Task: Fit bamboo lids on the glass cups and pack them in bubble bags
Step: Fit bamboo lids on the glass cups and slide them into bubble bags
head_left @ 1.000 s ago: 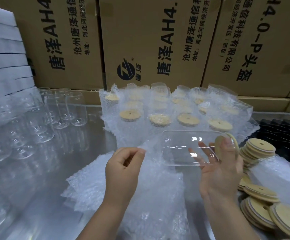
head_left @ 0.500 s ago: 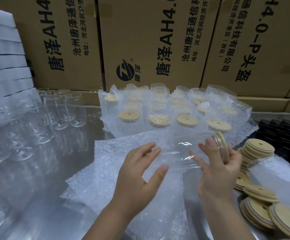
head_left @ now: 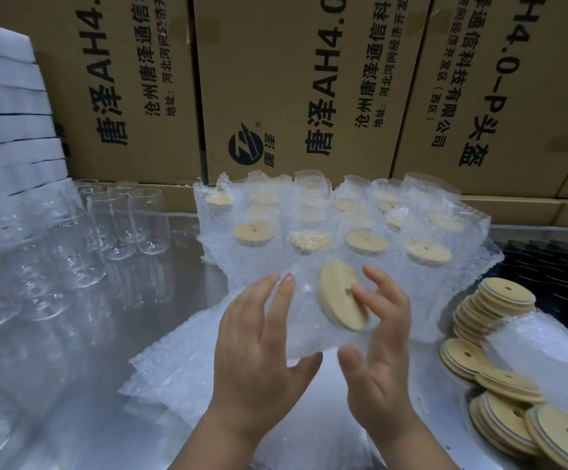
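Note:
A glass cup with a bamboo lid (head_left: 338, 293) lies tilted inside a bubble bag (head_left: 304, 330), lid end facing me, held up above the table between both hands. My left hand (head_left: 258, 361) supports the bag's left side with straight, spread fingers and its thumb underneath. My right hand (head_left: 381, 351) grips the lid end, with fingertips on the lid and the thumb below the bag. The cup's glass body is blurred behind the bubble film.
Several bagged, lidded cups (head_left: 309, 232) stand at the back centre. Empty glasses (head_left: 123, 225) crowd the left. Loose bamboo lids (head_left: 493, 307) are piled at right beside a black tray (head_left: 554, 266). Flat bubble bags (head_left: 180, 385) lie under my hands. Cardboard boxes (head_left: 292, 79) wall the rear.
The bare lidded cup held sideways in my right hand has gone into a bubble bag. My left hand came in against the bag, and the lid end turned toward me.

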